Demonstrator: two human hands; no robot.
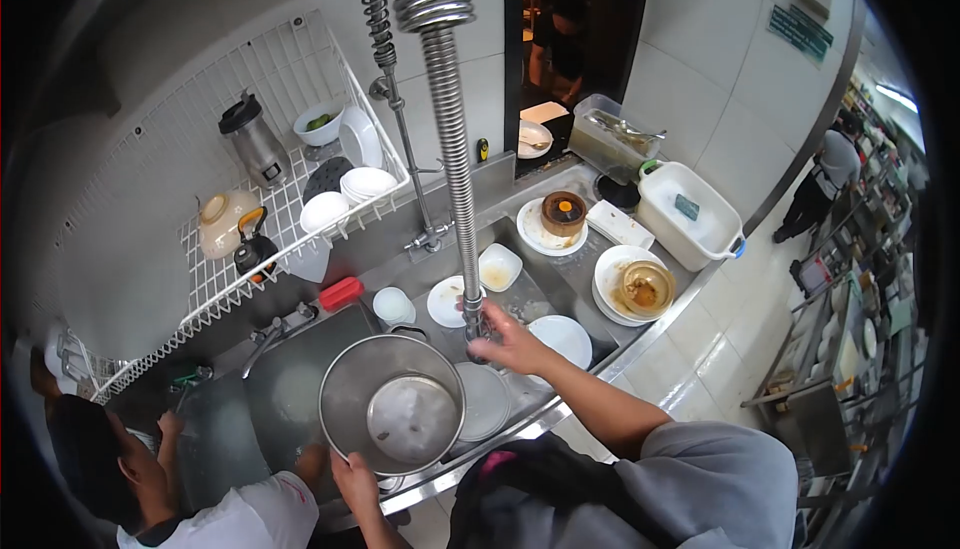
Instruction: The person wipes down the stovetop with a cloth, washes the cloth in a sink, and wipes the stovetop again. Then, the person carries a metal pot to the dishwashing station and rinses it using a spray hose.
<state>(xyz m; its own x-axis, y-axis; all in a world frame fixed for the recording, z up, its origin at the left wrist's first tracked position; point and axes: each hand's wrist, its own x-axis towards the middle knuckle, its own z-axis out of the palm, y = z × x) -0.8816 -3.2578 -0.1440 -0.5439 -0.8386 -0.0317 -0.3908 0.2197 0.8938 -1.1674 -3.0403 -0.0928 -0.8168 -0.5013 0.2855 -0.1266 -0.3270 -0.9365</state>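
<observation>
My left hand (356, 481) is closed on the near rim of a deep stainless steel pot (343, 389), which is tilted so its inside faces me. A little cloudy water lies on the pot's bottom. My right hand (508, 341) grips the spray nozzle (474, 331) at the lower end of a coiled metal hose (447, 119), to the right of the pot. Whether water leaves the nozzle I cannot tell. Beside the pot, white plates (484, 401) lie stacked. A soiled plate (447, 301), a square bowl (500, 267) and another white plate (562, 339) surround my right hand.
A co-worker (200, 509) stands at the left, by a water-filled sink (290, 389). Above hangs a wire rack (250, 284) with a flask and bowls. Dirty dishes (620, 284), a white tub (690, 214) and a clear cutlery bin (610, 149) stand at the right.
</observation>
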